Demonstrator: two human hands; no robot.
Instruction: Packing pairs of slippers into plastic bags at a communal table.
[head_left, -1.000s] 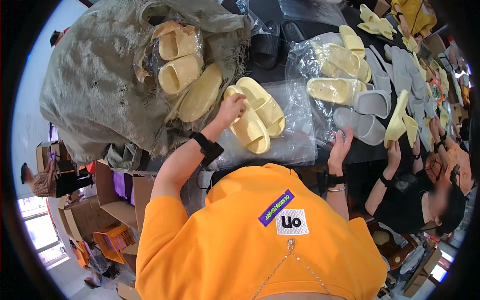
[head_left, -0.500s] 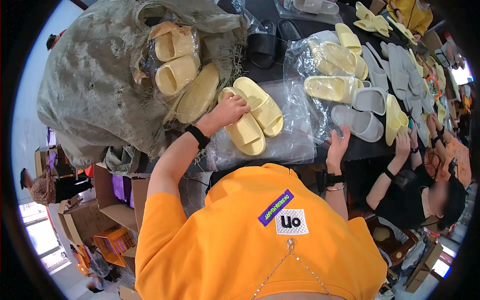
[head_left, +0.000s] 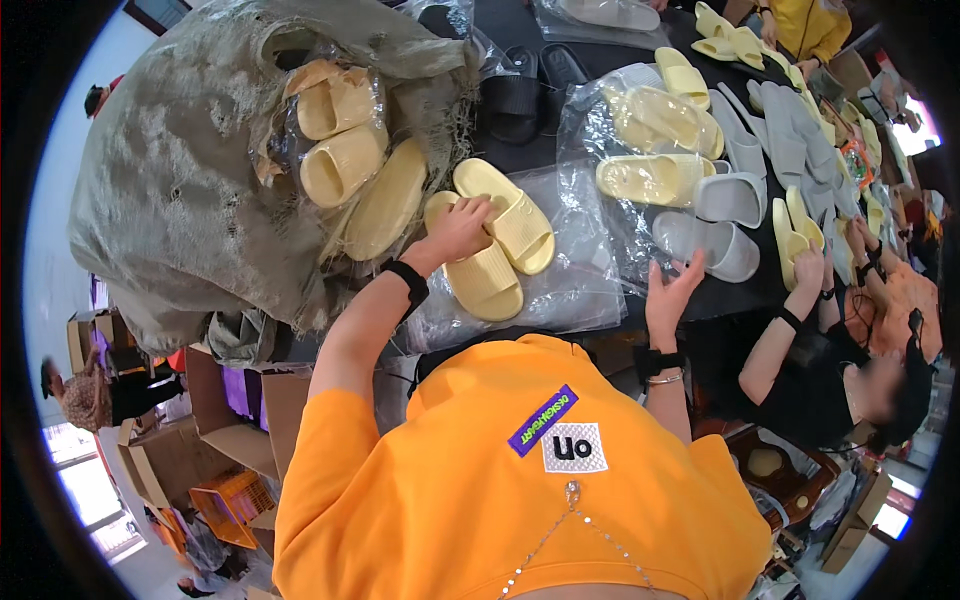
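Left hand (head_left: 462, 228) on yellow slides (head_left: 490, 240); right hand (head_left: 668, 295) open.

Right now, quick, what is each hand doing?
Left hand: fingers curled on the yellow slide sandal, gripping it.
Right hand: open, fingers spread, resting on the clear plastic bag, holding nothing.

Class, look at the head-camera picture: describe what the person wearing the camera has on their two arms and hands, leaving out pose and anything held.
Both arms are bare below short orange sleeves of a T-shirt. The left hand is ungloved, with a broad black band at the wrist. The right hand is also ungloved; its wrist carries a black band and, just below it, a thin light bracelet. No rings can be made out.
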